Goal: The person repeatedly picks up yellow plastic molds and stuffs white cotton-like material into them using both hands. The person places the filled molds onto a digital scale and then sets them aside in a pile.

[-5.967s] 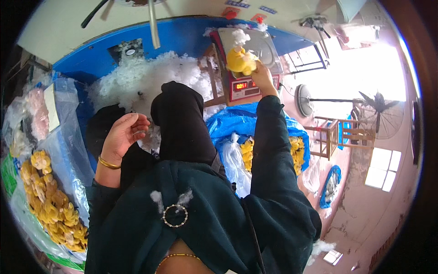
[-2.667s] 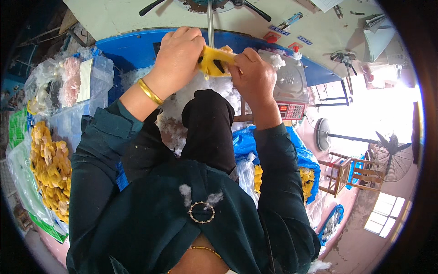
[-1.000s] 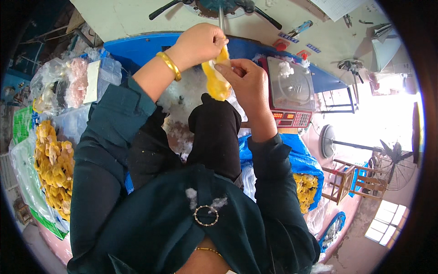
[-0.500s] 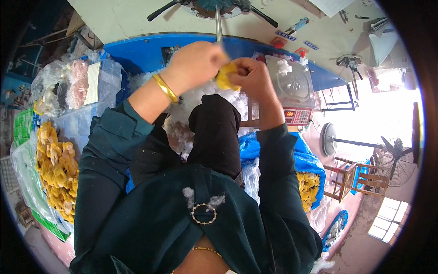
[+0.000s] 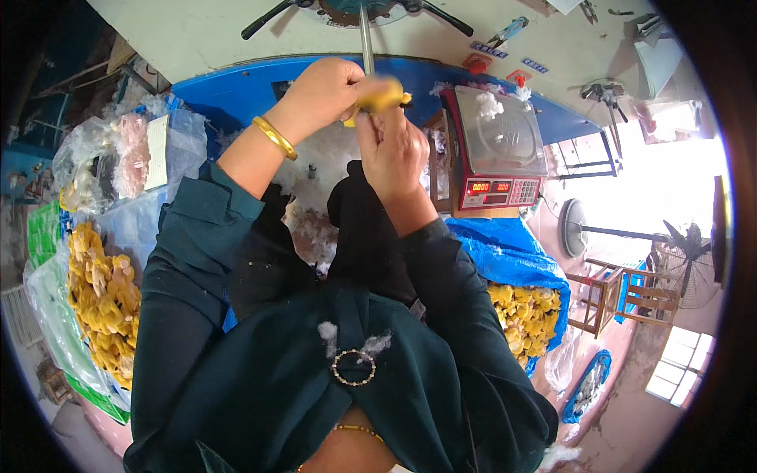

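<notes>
A small yellow plush piece is between my two hands, at the near end of a thin metal tube that juts from the machine. Part of it is blurred, and I cannot tell whether it sits around the tube or beside it. My left hand, with a gold bangle at the wrist, is closed on the piece's left side. From below and to the right, my right hand pinches it with bent fingers. White stuffing fluff lies beneath my hands, on and around a surface by my knees.
A red scale with a metal pan stands to the right. Yellow plush pieces fill a blue bag at right and a heap at left. Clear plastic bags are at far left. Pliers lie on the pale machine top.
My right hand has moved left and turned, bringing the yellow piece to the tube's end. My left hand has shifted slightly left and up. More of the scale now shows.
</notes>
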Available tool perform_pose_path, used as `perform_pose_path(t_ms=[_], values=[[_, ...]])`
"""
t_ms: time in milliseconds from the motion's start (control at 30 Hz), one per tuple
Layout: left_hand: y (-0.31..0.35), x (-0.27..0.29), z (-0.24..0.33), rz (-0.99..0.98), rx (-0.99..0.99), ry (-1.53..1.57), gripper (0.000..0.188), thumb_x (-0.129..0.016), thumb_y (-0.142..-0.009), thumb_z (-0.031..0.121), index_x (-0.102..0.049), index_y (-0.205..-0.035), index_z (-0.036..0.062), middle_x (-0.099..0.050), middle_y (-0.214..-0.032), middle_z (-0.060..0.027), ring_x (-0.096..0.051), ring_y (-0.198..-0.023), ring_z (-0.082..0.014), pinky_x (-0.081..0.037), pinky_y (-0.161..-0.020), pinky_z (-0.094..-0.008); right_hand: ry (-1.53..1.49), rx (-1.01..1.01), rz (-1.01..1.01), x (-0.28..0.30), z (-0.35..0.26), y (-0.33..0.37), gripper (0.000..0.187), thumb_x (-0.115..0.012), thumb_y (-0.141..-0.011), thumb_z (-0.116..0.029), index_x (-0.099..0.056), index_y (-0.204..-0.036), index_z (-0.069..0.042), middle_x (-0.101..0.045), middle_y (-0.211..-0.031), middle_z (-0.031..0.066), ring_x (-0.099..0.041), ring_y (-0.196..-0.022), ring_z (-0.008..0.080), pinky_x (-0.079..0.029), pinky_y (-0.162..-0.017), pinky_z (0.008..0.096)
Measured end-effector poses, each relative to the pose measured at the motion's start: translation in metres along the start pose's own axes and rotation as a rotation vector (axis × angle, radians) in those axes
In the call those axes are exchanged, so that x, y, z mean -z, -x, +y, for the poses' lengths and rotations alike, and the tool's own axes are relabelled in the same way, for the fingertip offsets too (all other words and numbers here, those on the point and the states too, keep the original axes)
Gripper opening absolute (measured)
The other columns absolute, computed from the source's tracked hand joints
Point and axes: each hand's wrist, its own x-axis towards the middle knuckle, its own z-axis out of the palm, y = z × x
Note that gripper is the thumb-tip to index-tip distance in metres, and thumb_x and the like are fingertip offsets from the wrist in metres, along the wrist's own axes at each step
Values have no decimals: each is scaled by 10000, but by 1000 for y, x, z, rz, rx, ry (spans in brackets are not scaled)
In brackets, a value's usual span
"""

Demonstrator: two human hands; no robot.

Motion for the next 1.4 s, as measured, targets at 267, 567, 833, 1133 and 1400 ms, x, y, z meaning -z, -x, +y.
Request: perform_pose_path(t_ms=[267,567,833,1133,1400], values=[[0,-3,-19,52,-83,-228,554,-638,-833,541,-608,-622,30,-515,-456,-29,-504,-404,-105,-376,-423,-213,-367,-552,-60,-13,10,-24,334,-521,-886,-210,-519,-666,41,-566,-645,246,-552,-583,419,-422,-534,456],[36,-10,8,270,-253,-404,457,-729,-778,401,-607,-965,3,-638,-713,-118,-637,-656,-249,-470,-564,-313,-562,-612,-302,-44,52,-101,404,-476,-858,-276,-592,-727,88,-588,-648,218,-573,-588,266,-453,-578,387],[60,-13,-2,245,-158,-398,330,-721,-775,296,-579,-893,23,-622,-762,-127,-613,-677,-291,-475,-592,-370,-582,-676,-23,-35,30,-40,348,-498,-877,-209,-490,-639,45,-511,-571,135,-481,-538,167,-413,-524,351],[82,-15,-8,237,-194,-425,307,-730,-749,261,-584,-905,41,-610,-773,-119,-607,-699,-309,-476,-601,-388,-792,-757,248,-35,-5,3,320,-458,-969,-235,-512,-781,19,-562,-715,81,-519,-635,144,-436,-575,319],[108,-27,14,429,2,-166,366,-786,-739,292,-577,-839,9,-576,-704,-85,-583,-623,-202,-472,-591,-296,-1271,-1091,-206,23,-17,-7,329,-504,-921,-207,-531,-1128,47,-631,-978,135,-653,-861,194,-536,-747,292]])
